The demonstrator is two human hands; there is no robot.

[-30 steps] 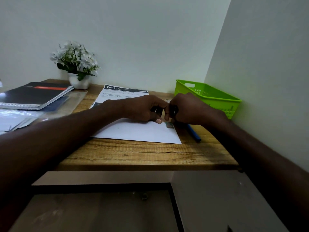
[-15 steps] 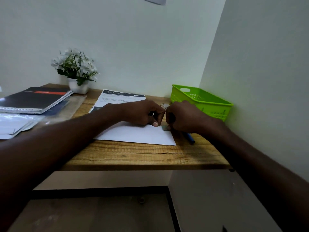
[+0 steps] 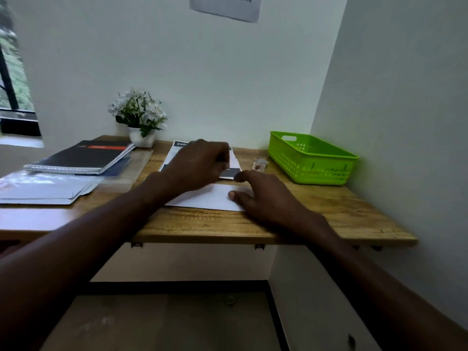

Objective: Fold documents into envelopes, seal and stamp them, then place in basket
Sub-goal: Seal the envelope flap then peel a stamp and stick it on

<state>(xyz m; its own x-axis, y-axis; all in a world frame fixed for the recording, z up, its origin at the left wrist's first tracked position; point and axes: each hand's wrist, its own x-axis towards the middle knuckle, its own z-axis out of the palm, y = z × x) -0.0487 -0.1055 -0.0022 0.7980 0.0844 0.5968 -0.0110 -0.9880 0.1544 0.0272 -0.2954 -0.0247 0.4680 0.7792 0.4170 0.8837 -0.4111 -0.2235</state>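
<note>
White paper envelope (image 3: 210,197), rectangular, lies flat on the wooden desk (image 3: 329,211) near its front edge, long axis running left to right across the person's view. The right hand (image 3: 263,196) rests on the envelope's right end, fingers spread and nearly straight, thumb pressing the paper; nothing is gripped. The left hand (image 3: 200,164) is held above the far edge of the envelope, over the printed black-and-white document sheet (image 3: 178,150); motion blur prevents a reading of whether its fingers pinch anything.

The green perforated plastic basket (image 3: 311,158) stands at the far right of the desk against the wall, apart from the envelope. A small roll of stamps or tape (image 3: 260,164) sits between the envelope and the basket; its type is not legible.

Governing relation: the basket lies to the right of and beyond the envelope, so the right hand is the nearer one. Judged from this layout, a transfer requires the right hand to grasp the right end and carry the envelope rightward, long axis turned to match the basket's length.
</note>
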